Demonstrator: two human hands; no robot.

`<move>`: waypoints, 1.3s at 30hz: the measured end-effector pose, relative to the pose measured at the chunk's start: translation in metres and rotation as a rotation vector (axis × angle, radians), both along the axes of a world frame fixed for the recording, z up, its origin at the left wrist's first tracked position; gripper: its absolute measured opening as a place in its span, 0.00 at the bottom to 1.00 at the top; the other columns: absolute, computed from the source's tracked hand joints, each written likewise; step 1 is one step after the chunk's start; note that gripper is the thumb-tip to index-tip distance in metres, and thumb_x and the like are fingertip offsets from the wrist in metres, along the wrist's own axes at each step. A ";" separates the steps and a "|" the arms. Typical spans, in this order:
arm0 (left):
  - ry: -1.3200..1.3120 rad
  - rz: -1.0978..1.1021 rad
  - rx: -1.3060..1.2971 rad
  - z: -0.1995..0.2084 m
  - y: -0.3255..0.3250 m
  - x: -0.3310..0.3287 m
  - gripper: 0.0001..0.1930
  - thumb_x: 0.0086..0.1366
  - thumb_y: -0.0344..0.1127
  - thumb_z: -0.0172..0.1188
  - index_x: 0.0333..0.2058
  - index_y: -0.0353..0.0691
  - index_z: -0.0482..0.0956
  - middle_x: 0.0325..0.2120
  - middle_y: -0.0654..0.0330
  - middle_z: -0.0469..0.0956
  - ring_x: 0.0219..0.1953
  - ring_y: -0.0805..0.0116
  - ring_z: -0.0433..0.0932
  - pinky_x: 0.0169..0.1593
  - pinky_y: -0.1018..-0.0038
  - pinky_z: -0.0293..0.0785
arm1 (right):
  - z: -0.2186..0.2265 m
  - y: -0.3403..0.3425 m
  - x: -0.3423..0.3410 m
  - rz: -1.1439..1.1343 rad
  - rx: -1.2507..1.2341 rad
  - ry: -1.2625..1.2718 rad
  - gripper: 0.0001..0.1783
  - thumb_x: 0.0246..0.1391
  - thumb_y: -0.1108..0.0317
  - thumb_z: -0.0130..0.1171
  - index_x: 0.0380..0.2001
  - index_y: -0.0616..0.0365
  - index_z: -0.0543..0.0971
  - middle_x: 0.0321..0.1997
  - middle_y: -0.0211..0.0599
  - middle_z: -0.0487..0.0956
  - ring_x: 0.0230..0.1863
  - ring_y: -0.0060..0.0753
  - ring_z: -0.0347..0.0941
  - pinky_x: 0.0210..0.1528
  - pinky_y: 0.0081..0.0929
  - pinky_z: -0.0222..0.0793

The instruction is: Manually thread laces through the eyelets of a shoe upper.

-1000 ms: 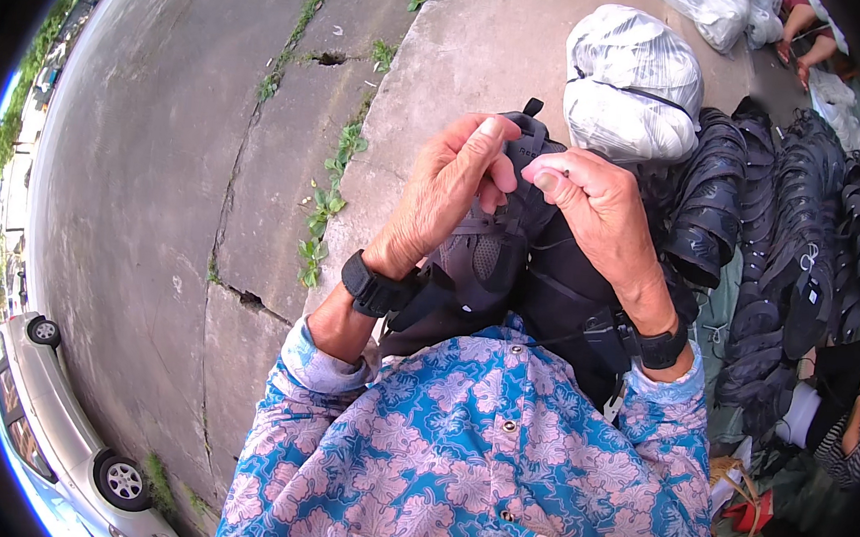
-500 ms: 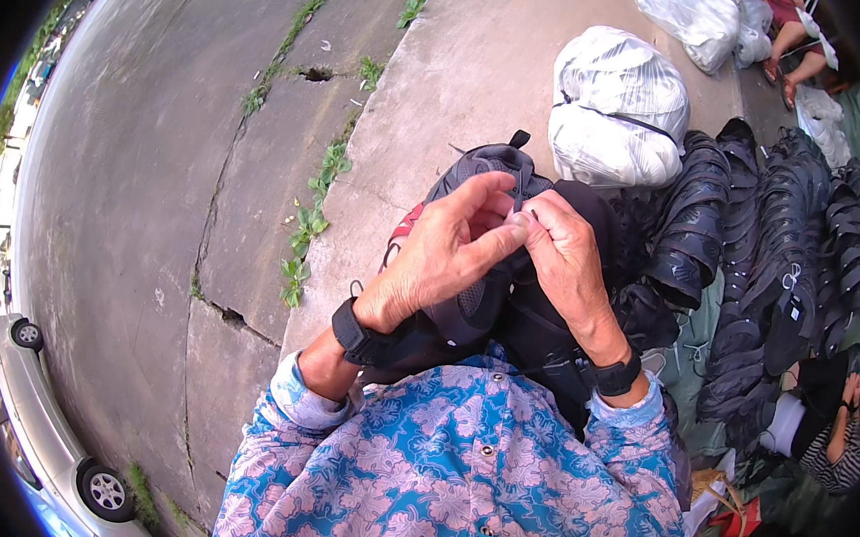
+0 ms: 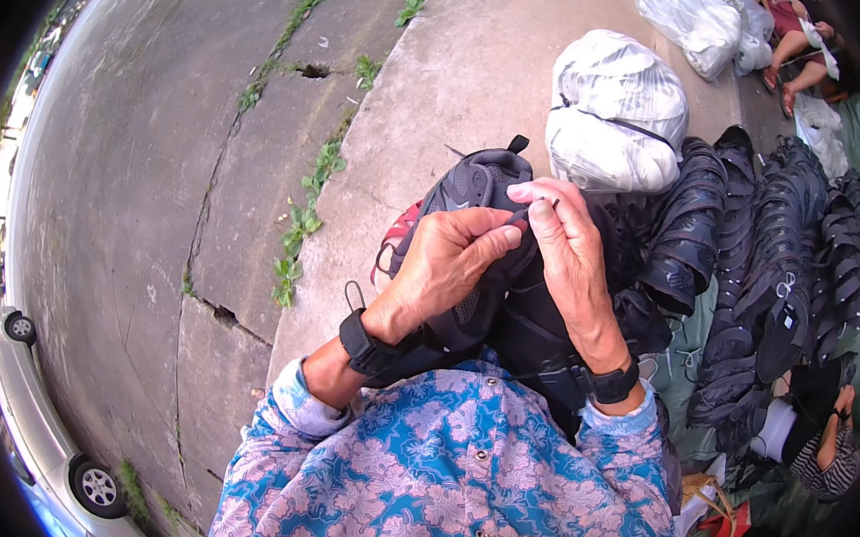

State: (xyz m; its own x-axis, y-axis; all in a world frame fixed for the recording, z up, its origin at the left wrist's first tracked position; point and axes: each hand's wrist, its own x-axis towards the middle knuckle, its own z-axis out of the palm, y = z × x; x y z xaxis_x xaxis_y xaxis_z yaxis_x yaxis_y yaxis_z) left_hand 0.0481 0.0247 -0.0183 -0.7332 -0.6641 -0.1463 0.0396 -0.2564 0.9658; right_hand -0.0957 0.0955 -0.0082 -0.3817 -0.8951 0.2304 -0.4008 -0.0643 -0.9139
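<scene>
Head view: left hand pinches a lace over a shoe (right grip unclear); a slack hold could drop it.

Open-air setting in even daylight. Grey pavement, at left, is split by a long crack with a dark hole. Green weeds fringe its border with a paler concrete slab. Lower left: a parked silver car. Right: greenish ground sheeting. Left rim: bright glare.
</scene>
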 end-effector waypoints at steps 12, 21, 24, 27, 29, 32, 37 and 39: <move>0.040 -0.093 0.098 0.002 -0.003 0.005 0.13 0.69 0.37 0.55 0.44 0.33 0.79 0.35 0.65 0.79 0.39 0.79 0.74 0.44 0.80 0.71 | 0.011 -0.005 0.009 0.139 0.190 -0.138 0.24 0.67 0.50 0.42 0.45 0.56 0.79 0.50 0.37 0.74 0.54 0.38 0.67 0.54 0.30 0.65; 0.015 0.076 -0.092 -0.006 0.006 0.001 0.14 0.69 0.38 0.54 0.42 0.33 0.80 0.32 0.66 0.79 0.37 0.81 0.73 0.43 0.81 0.71 | 0.001 -0.007 0.014 0.139 0.077 -0.247 0.17 0.64 0.59 0.50 0.44 0.59 0.79 0.49 0.34 0.75 0.48 0.28 0.72 0.46 0.22 0.70; 0.112 0.078 -0.032 -0.007 0.006 0.001 0.13 0.69 0.38 0.54 0.42 0.33 0.79 0.32 0.67 0.78 0.37 0.81 0.73 0.43 0.81 0.70 | 0.003 -0.006 0.016 0.151 0.062 -0.371 0.15 0.64 0.60 0.51 0.44 0.60 0.79 0.47 0.32 0.76 0.45 0.23 0.72 0.42 0.19 0.71; 0.169 -0.025 0.126 -0.007 -0.001 0.006 0.14 0.69 0.39 0.54 0.46 0.34 0.78 0.35 0.67 0.78 0.39 0.80 0.72 0.44 0.80 0.71 | 0.007 -0.003 0.016 0.162 0.147 -0.492 0.15 0.64 0.60 0.52 0.44 0.59 0.79 0.45 0.31 0.77 0.42 0.20 0.72 0.39 0.17 0.71; 0.161 -0.101 0.172 -0.007 -0.005 0.007 0.16 0.70 0.41 0.54 0.47 0.36 0.77 0.36 0.68 0.77 0.38 0.80 0.72 0.44 0.80 0.70 | 0.008 -0.004 0.017 0.159 0.141 -0.497 0.15 0.63 0.60 0.52 0.45 0.59 0.78 0.44 0.31 0.78 0.42 0.20 0.72 0.40 0.17 0.70; 0.139 -0.130 0.168 -0.005 -0.007 0.009 0.18 0.70 0.44 0.53 0.48 0.36 0.77 0.36 0.69 0.76 0.37 0.81 0.71 0.43 0.81 0.69 | 0.005 -0.005 0.019 0.134 0.112 -0.457 0.15 0.63 0.61 0.53 0.45 0.60 0.78 0.44 0.31 0.79 0.41 0.20 0.72 0.42 0.18 0.69; 0.096 -0.076 0.185 0.003 -0.004 0.007 0.15 0.70 0.42 0.53 0.44 0.36 0.78 0.33 0.70 0.75 0.35 0.82 0.68 0.43 0.82 0.67 | 0.001 -0.001 0.012 0.150 0.086 -0.454 0.14 0.63 0.62 0.54 0.43 0.61 0.79 0.43 0.33 0.80 0.42 0.21 0.73 0.46 0.19 0.68; 0.090 -0.054 0.189 0.006 -0.002 0.007 0.14 0.69 0.42 0.54 0.41 0.37 0.79 0.30 0.71 0.74 0.34 0.82 0.68 0.43 0.82 0.65 | 0.001 0.001 0.011 0.120 0.067 -0.468 0.12 0.62 0.65 0.55 0.42 0.62 0.80 0.42 0.33 0.80 0.42 0.21 0.73 0.47 0.19 0.68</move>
